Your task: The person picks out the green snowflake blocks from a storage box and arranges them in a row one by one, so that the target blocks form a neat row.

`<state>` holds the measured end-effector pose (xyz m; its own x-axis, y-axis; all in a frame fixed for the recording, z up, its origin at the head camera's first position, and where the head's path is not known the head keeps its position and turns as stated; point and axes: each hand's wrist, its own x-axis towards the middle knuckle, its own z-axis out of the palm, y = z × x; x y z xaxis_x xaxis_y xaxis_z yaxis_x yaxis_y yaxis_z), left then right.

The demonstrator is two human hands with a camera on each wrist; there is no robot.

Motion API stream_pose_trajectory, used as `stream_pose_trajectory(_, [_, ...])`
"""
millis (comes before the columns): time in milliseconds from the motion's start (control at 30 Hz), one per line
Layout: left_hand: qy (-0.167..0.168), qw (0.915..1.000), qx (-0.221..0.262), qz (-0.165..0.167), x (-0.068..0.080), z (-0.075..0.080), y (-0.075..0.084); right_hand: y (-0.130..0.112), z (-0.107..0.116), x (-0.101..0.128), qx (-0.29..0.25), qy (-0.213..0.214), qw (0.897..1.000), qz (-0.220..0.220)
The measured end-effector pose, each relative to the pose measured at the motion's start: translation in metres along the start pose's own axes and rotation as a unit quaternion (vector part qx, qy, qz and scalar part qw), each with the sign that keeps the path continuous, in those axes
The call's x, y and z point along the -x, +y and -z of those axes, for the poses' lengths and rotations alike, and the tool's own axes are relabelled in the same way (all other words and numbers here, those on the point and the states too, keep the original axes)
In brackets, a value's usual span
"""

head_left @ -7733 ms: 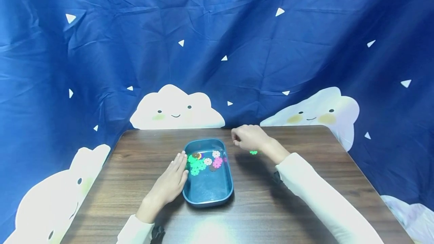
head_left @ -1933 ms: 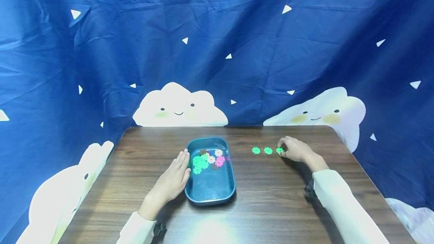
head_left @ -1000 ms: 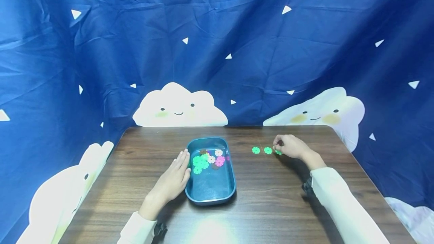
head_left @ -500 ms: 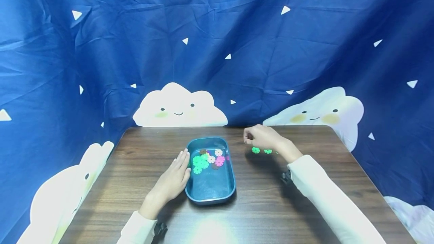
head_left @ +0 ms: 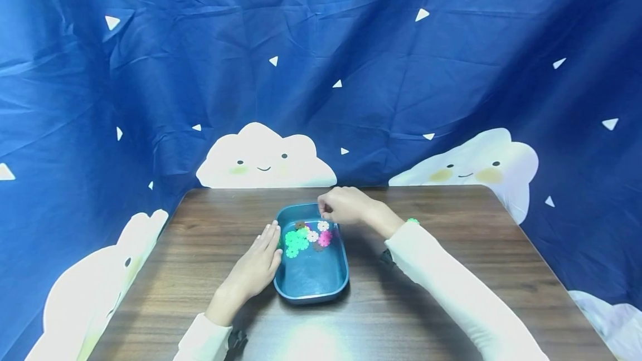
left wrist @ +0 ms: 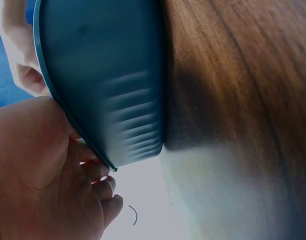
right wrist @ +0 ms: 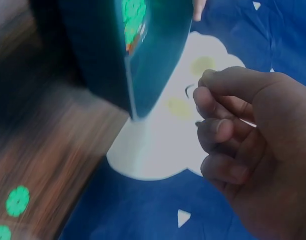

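Observation:
My left hand [head_left: 254, 261] lies with straight fingers along the left rim of a dark teal tray [head_left: 311, 297]; in the left wrist view its fingers touch the rim. Inside the tray are small flower-shaped plastic discs: green discs [head_left: 297, 240], white ones, pink discs [head_left: 325, 238] and brown ones. Over the tray's far right corner hovers my right hand [head_left: 347, 205]. Its fingers are loosely curled, and the right wrist view shows nothing between thumb and fingertips. One green disc [head_left: 413, 220] peeks out behind the right sleeve, and two green discs [right wrist: 17, 201] show on the table in the right wrist view.
A brown wood-grain table [head_left: 401, 305] carries the tray, with a bright glare patch at its near edge. Behind hangs a blue cloth [head_left: 321, 27] with white clouds and triangles. Dark straps sit on both wrists.
Three green discs came to lie in a row on the right of the table. My right hand has since let go of the third and moved left to the tray. The left hand stays put.

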<state>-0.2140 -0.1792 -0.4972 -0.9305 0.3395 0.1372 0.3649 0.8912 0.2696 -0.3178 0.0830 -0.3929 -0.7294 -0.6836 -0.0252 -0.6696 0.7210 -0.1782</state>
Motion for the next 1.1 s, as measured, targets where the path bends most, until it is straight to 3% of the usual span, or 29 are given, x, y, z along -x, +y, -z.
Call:
stream_pose_trajectory(333, [0.012, 0.9998, 0.005, -0.012, -0.002, -0.002, -0.001, -0.029, -0.013, -0.031, 0.020, -0.025, 0.999, 0.032])
stream_pose_trajectory(633, [0.008, 0.9999, -0.002, -0.014, -0.002, -0.002, -0.002, -0.043, -0.026, -0.055, 0.012, -0.057, 0.998, 0.018])
stream_pose_trajectory(833, [0.007, 0.9999, -0.001, -0.013, -0.001, -0.002, -0.003, -0.044, -0.037, -0.065, -0.010, -0.096, 0.995, -0.011])
stream_pose_trajectory(1100, [0.007, 0.9999, 0.009, -0.009, -0.001, -0.003, 0.000, -0.046, -0.049, -0.065, -0.009, -0.175, 0.982, -0.071])
